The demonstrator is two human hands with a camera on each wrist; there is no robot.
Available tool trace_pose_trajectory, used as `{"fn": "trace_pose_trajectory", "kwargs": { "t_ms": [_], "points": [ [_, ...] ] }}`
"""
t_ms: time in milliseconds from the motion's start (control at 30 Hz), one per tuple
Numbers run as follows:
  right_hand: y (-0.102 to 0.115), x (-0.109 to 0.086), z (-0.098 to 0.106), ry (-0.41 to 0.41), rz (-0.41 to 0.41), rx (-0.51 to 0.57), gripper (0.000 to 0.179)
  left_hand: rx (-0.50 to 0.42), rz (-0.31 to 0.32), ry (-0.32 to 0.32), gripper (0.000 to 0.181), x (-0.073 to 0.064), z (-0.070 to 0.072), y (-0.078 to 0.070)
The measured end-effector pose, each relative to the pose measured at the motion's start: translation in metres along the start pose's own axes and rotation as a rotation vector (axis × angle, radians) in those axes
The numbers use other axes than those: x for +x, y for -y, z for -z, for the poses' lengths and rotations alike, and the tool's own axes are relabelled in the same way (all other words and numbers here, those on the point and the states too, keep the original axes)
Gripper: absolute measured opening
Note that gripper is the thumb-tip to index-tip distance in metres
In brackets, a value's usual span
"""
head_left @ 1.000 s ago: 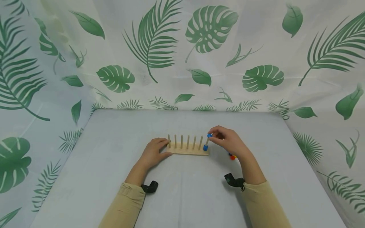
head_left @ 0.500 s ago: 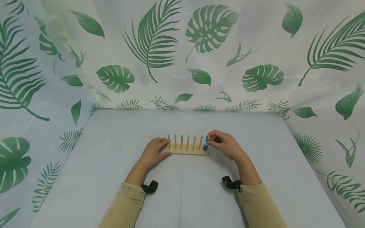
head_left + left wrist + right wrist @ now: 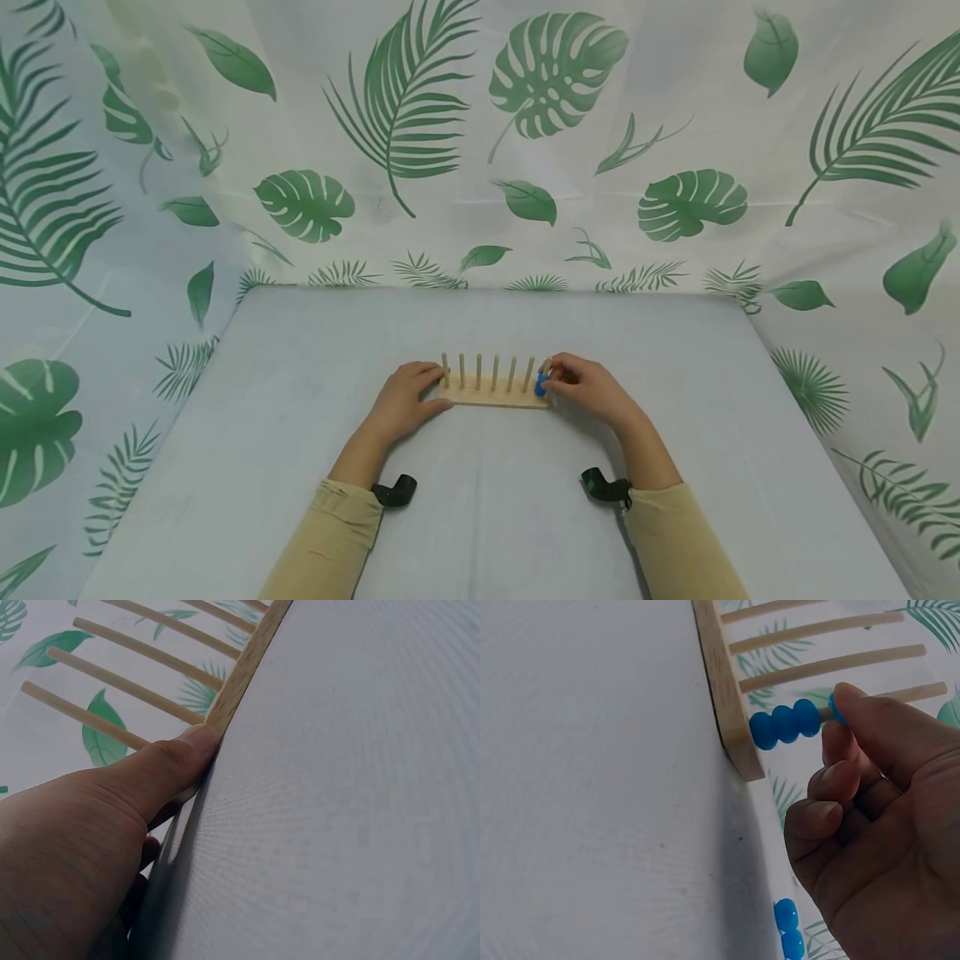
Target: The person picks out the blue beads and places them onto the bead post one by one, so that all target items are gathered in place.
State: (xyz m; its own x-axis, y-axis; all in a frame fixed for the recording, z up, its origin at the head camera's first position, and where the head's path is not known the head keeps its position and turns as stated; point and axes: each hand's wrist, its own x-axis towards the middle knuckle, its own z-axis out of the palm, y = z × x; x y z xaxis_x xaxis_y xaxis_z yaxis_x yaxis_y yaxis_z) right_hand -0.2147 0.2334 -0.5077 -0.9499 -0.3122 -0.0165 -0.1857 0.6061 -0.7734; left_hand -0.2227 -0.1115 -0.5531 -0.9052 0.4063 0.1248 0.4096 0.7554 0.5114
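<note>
A wooden peg board (image 3: 495, 399) with several upright pegs stands on the table. My left hand (image 3: 408, 400) holds its left end, the thumb (image 3: 187, 746) along the front edge and the other fingers mostly hidden behind. At the opposite end, my right hand (image 3: 592, 387) pinches a blue bead (image 3: 838, 709) between thumb and finger. This bead is threaded on the rightmost peg (image 3: 919, 694), with a small gap below it. Three blue beads (image 3: 784, 724) sit stacked at the bottom of that same peg. The other pegs in view carry no beads.
Loose blue beads (image 3: 788, 930) lie on the table beside my right hand, in the right wrist view. Black wrist cameras (image 3: 395, 492) stick out from both cuffs. A leaf-print curtain (image 3: 420, 125) hangs behind the grey-white table (image 3: 480, 517).
My right hand has brought the blue bead from the rightmost peg's tip down along it, moving slightly left and lower. My left hand has stayed at the board's left end.
</note>
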Motion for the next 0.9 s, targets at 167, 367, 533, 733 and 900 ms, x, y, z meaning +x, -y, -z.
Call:
{"fn": "trace_pose_trajectory", "kwargs": {
  "t_ms": [167, 367, 533, 733, 900],
  "points": [
    [-0.0035, 0.0000, -0.0024, 0.018, 0.010, 0.012, 0.016, 0.004, -0.001, -0.003, 0.060, -0.0001, -0.0003, -0.0004],
    [-0.0028, -0.0006, -0.0037, 0.031, -0.004, 0.036, 0.011, 0.003, -0.010, -0.014, 0.060, 0.0000, -0.0001, -0.0012],
    [-0.0044, -0.0005, -0.0042, 0.041, -0.001, 0.041, 0.011, 0.005, -0.015, -0.021, 0.059, -0.0001, -0.0008, -0.0006],
    [-0.0053, -0.0006, -0.0039, 0.046, 0.000, 0.042, 0.019, 0.002, -0.003, -0.010, 0.060, -0.0003, 0.0000, -0.0013],
    [-0.0047, -0.0019, -0.0021, 0.050, -0.015, 0.044, 0.022, -0.001, 0.007, -0.004, 0.060, -0.0002, 0.0003, -0.0016]
  ]
}}
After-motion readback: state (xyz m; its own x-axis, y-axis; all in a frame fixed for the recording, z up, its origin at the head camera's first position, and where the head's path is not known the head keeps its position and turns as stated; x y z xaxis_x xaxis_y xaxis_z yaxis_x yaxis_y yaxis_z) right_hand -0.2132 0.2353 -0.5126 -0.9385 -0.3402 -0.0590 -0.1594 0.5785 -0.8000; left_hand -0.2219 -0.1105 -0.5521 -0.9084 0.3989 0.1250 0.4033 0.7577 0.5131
